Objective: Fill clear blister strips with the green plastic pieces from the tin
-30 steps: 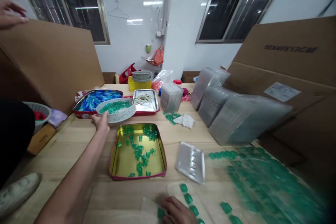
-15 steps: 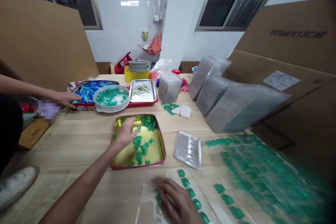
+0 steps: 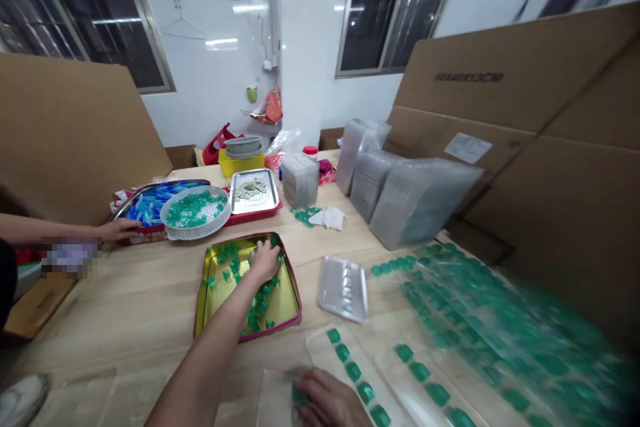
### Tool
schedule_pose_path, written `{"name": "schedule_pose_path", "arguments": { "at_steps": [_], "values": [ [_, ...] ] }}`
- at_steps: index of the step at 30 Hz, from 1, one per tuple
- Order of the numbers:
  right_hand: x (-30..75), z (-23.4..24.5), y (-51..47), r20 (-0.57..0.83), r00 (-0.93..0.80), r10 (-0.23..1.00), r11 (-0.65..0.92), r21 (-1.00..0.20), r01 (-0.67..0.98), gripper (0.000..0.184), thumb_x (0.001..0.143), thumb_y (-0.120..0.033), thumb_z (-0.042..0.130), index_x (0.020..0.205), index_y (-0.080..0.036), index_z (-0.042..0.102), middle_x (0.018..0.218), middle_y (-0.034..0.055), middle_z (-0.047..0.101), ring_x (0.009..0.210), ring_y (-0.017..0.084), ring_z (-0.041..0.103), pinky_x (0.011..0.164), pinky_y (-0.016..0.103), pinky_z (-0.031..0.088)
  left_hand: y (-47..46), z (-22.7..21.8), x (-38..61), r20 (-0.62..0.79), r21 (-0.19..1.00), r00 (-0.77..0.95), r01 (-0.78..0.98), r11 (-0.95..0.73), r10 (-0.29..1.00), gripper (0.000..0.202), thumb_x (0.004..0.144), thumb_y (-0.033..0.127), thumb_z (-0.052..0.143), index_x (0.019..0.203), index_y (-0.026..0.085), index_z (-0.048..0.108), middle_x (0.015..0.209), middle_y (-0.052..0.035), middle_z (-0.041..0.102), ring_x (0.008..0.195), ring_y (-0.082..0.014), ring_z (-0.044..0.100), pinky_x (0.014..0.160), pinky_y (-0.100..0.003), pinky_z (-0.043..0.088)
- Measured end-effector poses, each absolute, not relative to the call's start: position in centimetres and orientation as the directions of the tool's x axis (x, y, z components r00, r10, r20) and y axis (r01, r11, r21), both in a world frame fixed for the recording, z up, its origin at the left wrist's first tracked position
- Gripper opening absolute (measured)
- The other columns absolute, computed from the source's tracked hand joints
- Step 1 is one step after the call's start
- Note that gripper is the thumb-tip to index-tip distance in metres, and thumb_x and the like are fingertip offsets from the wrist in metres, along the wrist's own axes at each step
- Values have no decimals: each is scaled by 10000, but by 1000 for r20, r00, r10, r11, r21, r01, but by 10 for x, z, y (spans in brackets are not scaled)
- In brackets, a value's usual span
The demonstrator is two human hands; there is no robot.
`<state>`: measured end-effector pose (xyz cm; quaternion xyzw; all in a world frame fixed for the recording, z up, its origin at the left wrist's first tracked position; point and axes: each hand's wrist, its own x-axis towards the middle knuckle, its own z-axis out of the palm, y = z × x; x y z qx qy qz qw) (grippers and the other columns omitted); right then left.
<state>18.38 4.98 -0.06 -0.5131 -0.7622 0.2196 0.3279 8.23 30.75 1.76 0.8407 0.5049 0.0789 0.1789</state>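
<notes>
A gold tin tray (image 3: 220, 317) with a dark pink rim holds scattered shiny green pieces (image 3: 260, 305). My left hand (image 3: 266, 260) is inside it, toward the far right corner, fingers curled down around some of the green pieces; its fingertips are partly hidden. At the bottom edge my right hand (image 3: 333, 397) rests on a clear plastic tray (image 3: 273, 390), its bent fingers closed on a green piece (image 3: 299, 393). Beside that hand lies another clear tray with a row of green pieces (image 3: 353, 371). An unfilled clear blister tray (image 3: 331, 285) lies right of the tin.
Many filled trays (image 3: 480, 310) overlap on the right. Stacked clear trays (image 3: 410, 200) stand behind them, near a large cardboard box (image 3: 540, 147). A white sieve (image 3: 197, 230) and metal tray (image 3: 274, 188) sit at the back. Another person's hand (image 3: 117, 229) touches a tin of blue pieces (image 3: 155, 203).
The view has shifted right. My left hand has moved from above the tin's middle down into the pieces at its far right, and pieces lie differently. My right hand stays at the clear tray.
</notes>
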Motion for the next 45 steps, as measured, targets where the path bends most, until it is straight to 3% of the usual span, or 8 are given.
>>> {"name": "schedule_pose_path", "arguments": {
  "at_steps": [7, 11, 15, 19, 24, 35, 41, 45],
  "values": [
    [181, 23, 41, 144, -221, 965, 253, -737, 626, 191, 899, -207, 417, 950, -195, 601, 887, 60, 615, 834, 171, 578, 738, 256, 457, 299, 14, 77, -84, 691, 385, 687, -225, 919, 129, 736, 86, 503, 830, 156, 555, 848, -73, 565, 931, -211, 518, 802, -324, 412],
    [185, 24, 41, 106, -201, 974, 203, -803, 561, 168, 888, -217, 457, 947, -183, 611, 920, 66, 625, 864, 172, 581, 758, 263, 457, 276, 40, 64, -94, 884, 302, 464, -60, 949, 60, 790, 184, 460, 836, 163, 492, 708, -3, 496, 646, -121, 509, 561, -232, 412],
    [190, 28, 45, 101, -124, 987, 145, -893, 427, 155, 870, -266, 508, 909, -181, 631, 843, 47, 636, 784, 157, 594, 728, 265, 468, 218, 71, 43, -143, 977, 399, 202, 65, 906, 210, 747, 364, 557, 762, 170, 477, 620, 28, 478, 497, -74, 449, 418, -174, 321],
    [190, 28, 50, 37, 76, 996, 22, -981, 192, 215, 817, -358, 584, 914, -178, 648, 874, 66, 663, 801, 182, 617, 746, 301, 493, 154, 83, 22, -395, 855, 641, -5, 519, 658, 258, 666, 338, 675, 771, 159, 522, 589, 26, 506, 472, -55, 443, 370, -137, 254],
    [184, 24, 50, -96, 98, 991, -76, -979, -187, 332, 745, -395, 668, 1006, -192, 644, 893, 69, 681, 794, 189, 632, 736, 318, 516, 108, 66, 12, -505, 705, 733, 44, 708, 456, 251, 676, 323, 674, 813, 144, 564, 621, 8, 529, 464, -55, 455, 335, -132, 212],
    [187, 29, 43, -11, -57, 998, -13, -999, -41, 231, 727, -316, 694, 920, -191, 676, 848, 31, 602, 734, 143, 556, 674, 246, 471, 92, 40, 19, -600, 449, 741, -1, 894, 302, 275, 652, 353, 600, 808, 127, 582, 605, -31, 575, 468, -104, 510, 325, -157, 209],
    [179, 27, 40, 24, -19, 1000, 25, -999, 48, 195, 740, -256, 682, 923, -195, 662, 818, 25, 589, 739, 147, 560, 705, 252, 459, 86, 32, 23, -681, 538, 571, -34, 842, 459, 293, 653, 404, 646, 757, 136, 584, 513, 7, 538, 401, -77, 463, 325, -151, 177],
    [179, 21, 39, -96, 50, 994, -91, -991, -95, 149, 728, -292, 689, 841, -196, 682, 823, 36, 628, 714, 147, 576, 654, 242, 460, 82, 33, 23, -678, 517, 550, -115, 848, 488, 246, 612, 349, 643, 711, 128, 597, 538, -2, 548, 427, -81, 473, 323, -149, 183]
  ]
}}
